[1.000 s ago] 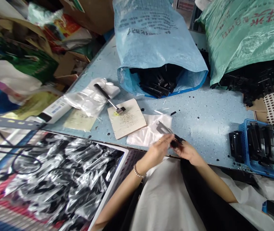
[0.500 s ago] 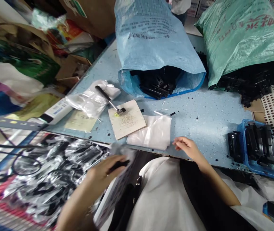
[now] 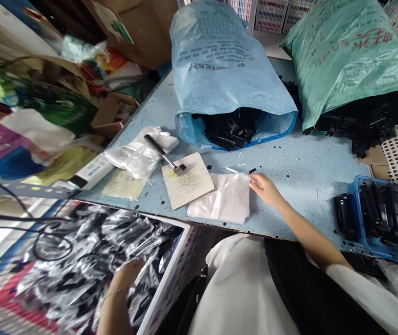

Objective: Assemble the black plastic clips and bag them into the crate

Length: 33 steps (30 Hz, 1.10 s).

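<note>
Now right hand [image 3: 266,188] touching flat, translucent white plastic bags [image 3: 225,204]

A flat pile of thin, whitish plastic bags [image 3: 225,202] lies at the worktop's [image 3: 300,167] near edge. Bagged black parts [image 3: 90,251] fill the white crate [image 3: 165,279] below it, leftward.

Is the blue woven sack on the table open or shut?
Open: the blue woven sack gapes at its mouth, black plastic parts showing inside.
</note>
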Available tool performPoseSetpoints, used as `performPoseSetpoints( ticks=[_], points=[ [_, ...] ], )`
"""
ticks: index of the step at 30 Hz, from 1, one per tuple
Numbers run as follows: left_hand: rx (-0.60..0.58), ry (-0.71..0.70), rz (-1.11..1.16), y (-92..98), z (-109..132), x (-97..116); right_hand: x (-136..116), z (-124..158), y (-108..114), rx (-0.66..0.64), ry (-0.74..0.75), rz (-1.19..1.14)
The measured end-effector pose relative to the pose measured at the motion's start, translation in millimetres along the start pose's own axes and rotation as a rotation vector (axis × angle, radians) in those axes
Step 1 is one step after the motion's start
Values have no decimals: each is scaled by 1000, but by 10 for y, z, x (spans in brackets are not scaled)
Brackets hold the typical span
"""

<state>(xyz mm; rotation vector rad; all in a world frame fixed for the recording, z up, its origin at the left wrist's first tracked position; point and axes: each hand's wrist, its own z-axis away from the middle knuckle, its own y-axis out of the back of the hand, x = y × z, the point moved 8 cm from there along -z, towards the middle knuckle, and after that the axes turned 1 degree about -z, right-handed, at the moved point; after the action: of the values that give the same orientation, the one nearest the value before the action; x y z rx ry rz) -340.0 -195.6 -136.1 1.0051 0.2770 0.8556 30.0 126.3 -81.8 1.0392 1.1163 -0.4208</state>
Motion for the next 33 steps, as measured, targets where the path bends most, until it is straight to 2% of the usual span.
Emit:
performPoseSetpoints(
  ticks=[2, 3, 6, 9, 11, 14, 17, 19, 20, 22, 23, 25, 27, 28, 30, 33],
  points=[
    [1, -35, 64, 66, -76, 214, -268, -530, -28, 55, 122, 279],
    [8, -83, 120, 112, -82, 391, -373, -790, -42, 98, 139, 422],
    [-11, -305, 333, 233, 21, 1122, -526, -1420, -125, 141, 74, 743],
    [-109, -508, 554, 251, 120, 1878, -464, -1682, -181, 69, 20, 797],
    [-170, -568, 738, 226, 59, 2293, -363, -1660, -121, 42, 15, 772],
    [-266, -533, 1185, 176, -207, 2845, -169, -1396, 102, 76, -21, 639],
    [-477, -407, 1663, 67, -431, 3479, -79, -871, 291, 192, 15, 468],
    [-627, -314, 1774, -40, -430, 3895, -149, -417, 314, 252, 148, 455],
    [-646, -288, 1779, -78, -389, 4048, -210, -189, 282, 233, 241, 451],
    [-593, -304, 1727, -111, -236, 4224, -320, 205, 224, 122, 387, 402],
    [-563, -346, 1682, -115, -121, 4262, -351, 344, 269, 102, 404, 371],
    [-596, -451, 1555, -146, 170, 4291, -376, 487, 540, 187, 360, 352],
    [-686, -535, 1427, -196, 452, 4259, -396, 510, 906, 342, 311, 430],
    [-713, -567, 1375, -211, 558, 4228, -418, 490, 1038, 371, 320, 499],
    [-726, -621, 1297, -227, 692, 4168, -468, 414, 1136, 297, 397, 647],
    [-719, -650, 1278, -259, 753, 4107, -510, 351, 1047, 84, 531, 784]
  ],
)
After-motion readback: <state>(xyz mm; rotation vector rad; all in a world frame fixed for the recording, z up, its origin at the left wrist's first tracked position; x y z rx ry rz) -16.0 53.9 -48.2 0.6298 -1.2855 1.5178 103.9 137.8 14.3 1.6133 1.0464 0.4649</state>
